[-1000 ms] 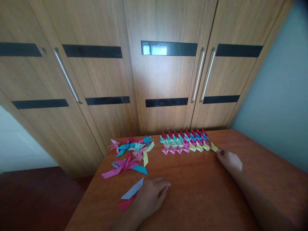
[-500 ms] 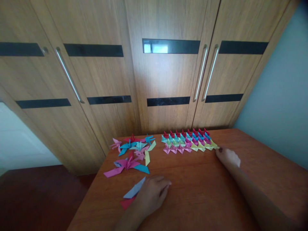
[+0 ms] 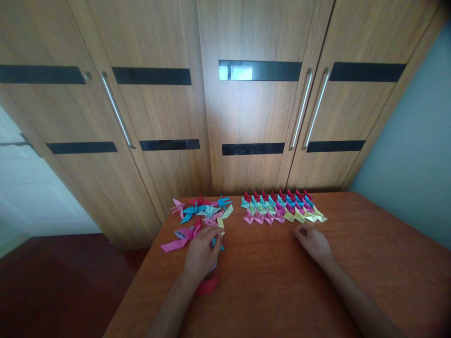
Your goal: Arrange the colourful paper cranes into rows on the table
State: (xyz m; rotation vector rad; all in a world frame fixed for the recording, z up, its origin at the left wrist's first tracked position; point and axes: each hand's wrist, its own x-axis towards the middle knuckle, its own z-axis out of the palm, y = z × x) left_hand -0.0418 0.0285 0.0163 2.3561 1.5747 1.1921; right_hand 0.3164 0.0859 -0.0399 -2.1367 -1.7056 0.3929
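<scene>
My left hand (image 3: 201, 251) is over the loose origami cranes at the table's left, its fingers bent and the thumb a little apart from them. A yellow paper wing (image 3: 221, 224) is at its fingertips, and the magenta crane (image 3: 176, 244) is partly hidden by the hand. Bits of blue paper show beside the thumb. Under the wrist a red folded piece (image 3: 207, 286) pokes out. My right hand (image 3: 313, 241) rests on the wood, fingers curled together with nothing visible in them, just in front of the yellow cranes (image 3: 299, 216) that end the front row.
Tight rows of folded cranes in red (image 3: 271, 195), teal, magenta and pink stand along the back of the brown table (image 3: 260, 281). More loose cranes, including a blue one (image 3: 192, 211), lie at the left. A wooden wardrobe (image 3: 246, 117) rises behind.
My left hand has moved forward from the near pieces to the loose cranes. My right hand has drawn back and left from the yellow row's end. The view has shifted slightly.
</scene>
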